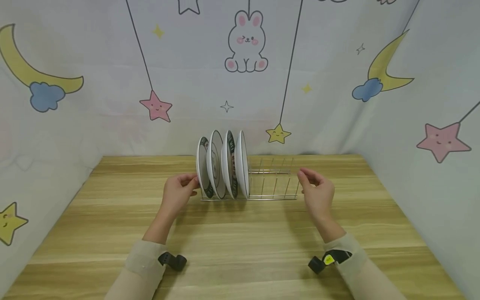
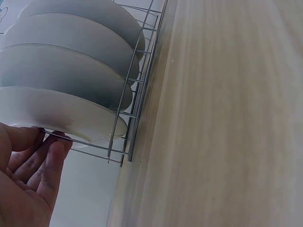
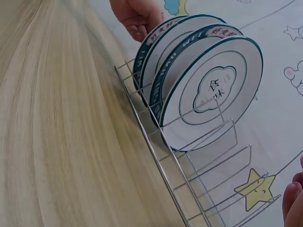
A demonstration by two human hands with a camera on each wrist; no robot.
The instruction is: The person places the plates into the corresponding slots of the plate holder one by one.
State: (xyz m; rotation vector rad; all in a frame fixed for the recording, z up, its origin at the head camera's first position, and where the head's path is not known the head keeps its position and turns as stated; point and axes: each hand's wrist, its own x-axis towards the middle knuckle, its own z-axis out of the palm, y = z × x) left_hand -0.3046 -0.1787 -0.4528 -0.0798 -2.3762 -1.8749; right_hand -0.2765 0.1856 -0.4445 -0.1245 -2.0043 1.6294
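A wire dish rack (image 1: 273, 196) stands on the table, with several plates upright in its left half. The plates are white with dark green rims; the rightmost plate (image 3: 213, 90) shows a printed centre in the right wrist view. At the rack's left end my left hand (image 1: 179, 191) pinches an end wire between thumb and fingers, close against the outermost plate (image 2: 57, 111). My right hand (image 1: 318, 191) is at the other end, thumb and forefinger pinched at the last upright wire. Only a sliver of its fingers (image 3: 292, 201) shows in the right wrist view.
The wooden table (image 1: 240, 250) reaches back to a white cloth (image 1: 202, 75) printed with stars, moons and a rabbit. Bare wire slots fill the rack's right half. Each wrist wears a strapped black camera (image 1: 174, 261).
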